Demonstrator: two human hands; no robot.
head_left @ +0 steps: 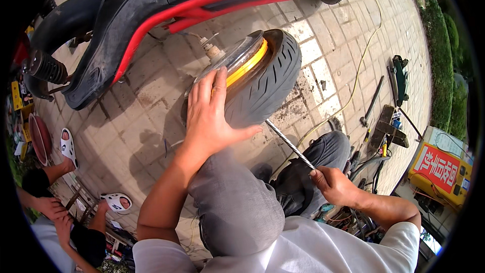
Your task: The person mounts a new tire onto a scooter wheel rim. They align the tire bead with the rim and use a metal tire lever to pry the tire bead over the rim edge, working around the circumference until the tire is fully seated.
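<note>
A scooter wheel with a black treaded tire (284, 71) and a yellow-edged rim (250, 63) stands tilted in front of my knees. Its axle (211, 49) points up toward the scooter. My left hand (208, 114) lies on the wheel's near left side, fingers stretched over tire and rim, thumb spread on the tread. In my right hand (331, 184) is the end of a long, shiny metal tire lever (290, 144). The lever slants up to the tire's lower edge, where its far tip is hidden.
A black and red electric scooter (151, 0) fills the upper left. At the lower left sits another person with clasped hands (53, 212) and white slippers (117, 202). Tools and a dark bar (374, 101) lie right, before a yellow box (444, 167). A thin hose (357, 81) crosses the paving.
</note>
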